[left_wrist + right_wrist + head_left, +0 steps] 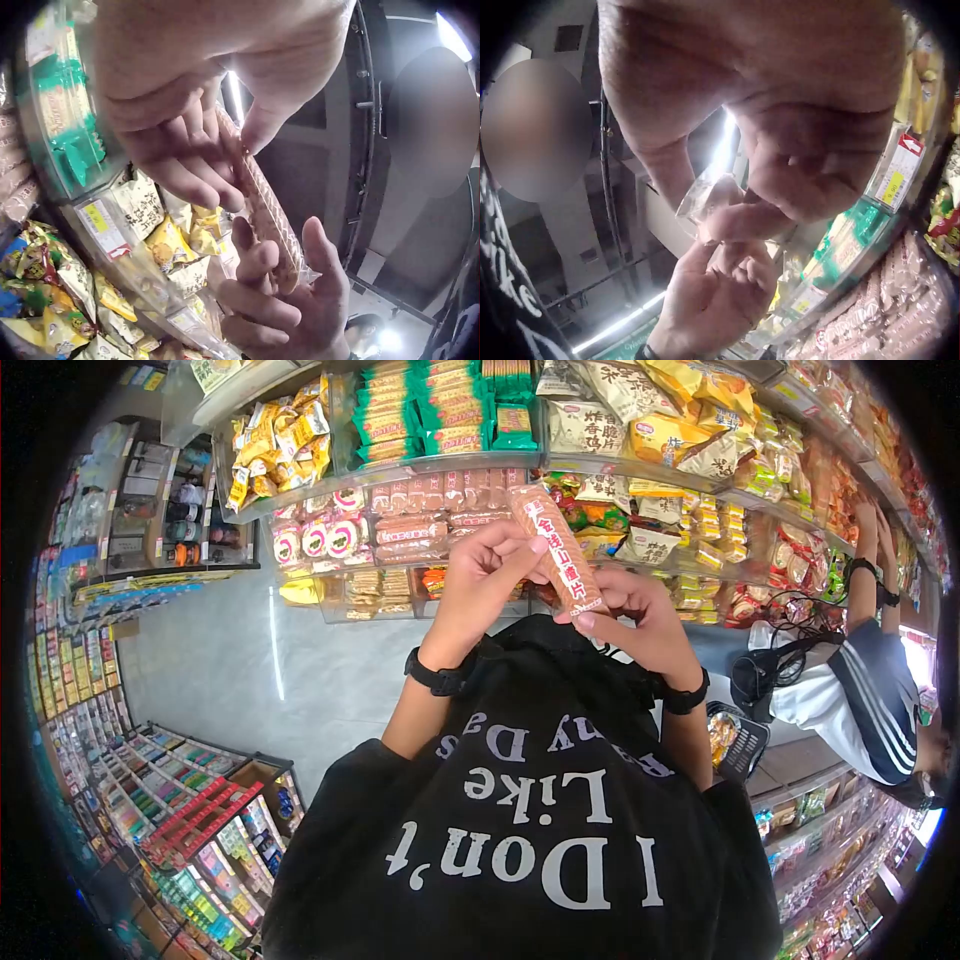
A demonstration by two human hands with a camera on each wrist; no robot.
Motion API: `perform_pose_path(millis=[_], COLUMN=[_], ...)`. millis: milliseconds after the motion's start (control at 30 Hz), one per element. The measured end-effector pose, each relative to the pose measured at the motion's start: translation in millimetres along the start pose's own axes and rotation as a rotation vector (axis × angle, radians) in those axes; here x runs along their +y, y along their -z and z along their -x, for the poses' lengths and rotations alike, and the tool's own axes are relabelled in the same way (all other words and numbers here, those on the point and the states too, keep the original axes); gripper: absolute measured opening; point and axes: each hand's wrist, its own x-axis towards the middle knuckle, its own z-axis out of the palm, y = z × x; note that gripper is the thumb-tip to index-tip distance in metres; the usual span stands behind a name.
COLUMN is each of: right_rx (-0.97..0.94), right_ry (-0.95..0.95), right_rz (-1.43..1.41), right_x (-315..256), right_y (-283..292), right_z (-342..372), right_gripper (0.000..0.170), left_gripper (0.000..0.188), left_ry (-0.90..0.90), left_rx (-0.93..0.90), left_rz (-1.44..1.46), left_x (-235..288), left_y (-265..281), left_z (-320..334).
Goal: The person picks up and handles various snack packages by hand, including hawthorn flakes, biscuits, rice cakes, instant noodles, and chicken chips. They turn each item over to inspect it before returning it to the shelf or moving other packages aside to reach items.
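A long pinkish-brown packet of hawthorn slices [556, 550] with white and red lettering is held at a slant in front of the chest. My left hand [488, 575] pinches it along its side, the thumb lying on the printed face. At the lower end, my right hand [645, 615] grips the packet between thumb and fingers. From the left wrist, the packet [268, 206] spans the space between both hands. The right wrist view shows only its clear wrapper end [697, 201] at the right fingertips; the rest is hidden behind the fingers.
Snack shelves stand ahead, with similar brown packets [412, 530], green-wrapped biscuits [455, 415] and yellow chip bags [690, 440]. Another person [850, 680] reaches into the shelves at the right, near a black basket [735, 745]. Grey floor [300, 670] extends at the left.
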Motion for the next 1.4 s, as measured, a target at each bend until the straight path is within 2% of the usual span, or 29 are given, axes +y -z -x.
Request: perform_pose_path(millis=[133, 333, 633, 733, 833, 933, 1033, 1233, 1400], right_rx=[0.029, 0.092, 0.093, 0.196, 0.476, 0.565, 0.622, 0.611, 0.582], right_ry=[-0.051, 0.028, 0.106, 0.009, 0.239, 0.557, 0.485, 0.362, 0.204], right_rz=[-0.111, -0.097, -0.078, -0.242, 0.422, 0.849, 0.681, 0.413, 0.451], right_x=[-18.2, -23.6, -16.6, -25.0, -11.1, -6.8, -11.5, -12.1, -6.4], right_y=[3.5, -1.3, -2.4, -8.5, -13.9, -12.0, -22.2, -27.9, -27.1], right_z=[12.5, 17.8, 20.9, 22.9, 23.3, 11.9, 10.4, 12.9, 15.7], right_gripper=[0.037, 0.033, 0.034, 0.036, 0.040, 0.043, 0.047, 0.052, 0.036], left_gripper=[0.021, 0.032, 0.035, 0.036, 0.038, 0.050, 0.054, 0.053, 0.051], left_ry=[0.027, -0.141, -0.136, -0.066, 0.029, 0.036, 0.080, 0.093, 0.073], left_rx=[-0.020, -0.111, -0.119, -0.117, -0.090, -0.208, -0.212, -0.210, -0.220], left_rz=[0.151, 0.149, 0.135, 0.184, 0.195, 0.103, 0.310, 0.287, 0.207], left_x=[8.8, 18.1, 17.1, 14.3, 10.8, 15.6, 14.9, 15.7, 13.2], left_y=[-15.3, -33.0, -33.9, -36.0, -39.8, -44.9, -44.2, -44.4, -42.5], left_z=[6.0, 9.9, 11.5, 11.1, 12.0, 13.1, 11.8, 13.2, 12.2])
